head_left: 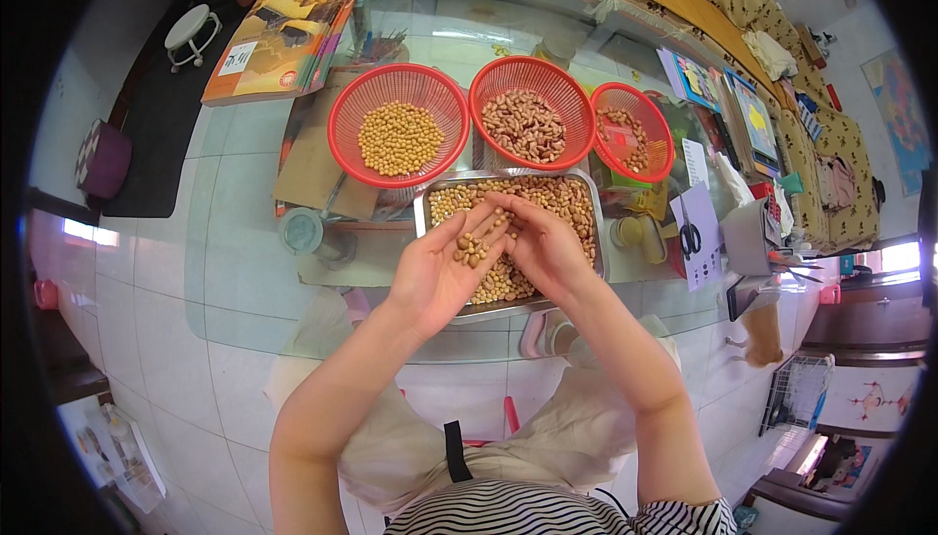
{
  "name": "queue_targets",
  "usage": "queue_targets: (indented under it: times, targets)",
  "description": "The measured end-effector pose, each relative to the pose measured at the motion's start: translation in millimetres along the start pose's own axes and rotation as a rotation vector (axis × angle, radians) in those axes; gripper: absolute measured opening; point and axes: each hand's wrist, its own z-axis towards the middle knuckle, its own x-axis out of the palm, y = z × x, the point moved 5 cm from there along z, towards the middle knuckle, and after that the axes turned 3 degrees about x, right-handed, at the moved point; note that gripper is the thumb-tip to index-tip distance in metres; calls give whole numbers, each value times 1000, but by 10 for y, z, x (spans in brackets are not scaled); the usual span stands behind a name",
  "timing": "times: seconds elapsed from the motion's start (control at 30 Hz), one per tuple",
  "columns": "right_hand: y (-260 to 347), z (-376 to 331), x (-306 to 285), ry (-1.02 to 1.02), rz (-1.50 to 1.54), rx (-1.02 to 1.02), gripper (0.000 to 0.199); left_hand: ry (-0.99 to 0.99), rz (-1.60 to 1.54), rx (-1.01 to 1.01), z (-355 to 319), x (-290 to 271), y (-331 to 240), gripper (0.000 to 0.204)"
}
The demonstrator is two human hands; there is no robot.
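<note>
Striped shirt [518, 511], hands [430, 271] [549, 250] together, left half-spread beneath beans [471, 251], right curved, hold unclear, metal tray [513, 309] below

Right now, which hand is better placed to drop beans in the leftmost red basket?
Left, probably. The left hand lies palm up with round tan beans on it, nearer the leftmost red basket. The right hand is cupped beside it, farther from that basket.

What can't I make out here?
All in the head view:
Middle of the metal tray: covered by left grip and right grip.
Right grip's palm: mostly hidden by its own back.
Exact count of beans in the left grip: small, overlapping.
Left red basket's bottom: under its contents.
Striped shirt: cut off by lower edge.
</note>
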Motion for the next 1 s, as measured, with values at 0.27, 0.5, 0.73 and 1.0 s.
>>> queue_targets:
  times: [0.27, 0.5, 0.73, 1.0]
  targets:
    - [28, -19, 46, 8, 5, -22, 36, 51, -7, -11, 13, -6, -1, 48]
    - [102, -9, 9, 9, 99, -26, 36, 106, -77, -5, 55, -66, -71, 48]
    - [172, -36, 67, 54, 175, -7, 43, -2, -27, 83, 60, -125, -169, 44]
    - [193, -59, 120, 81, 109, -24, 44, 62, 132, 35, 172, -339, -113, 38]
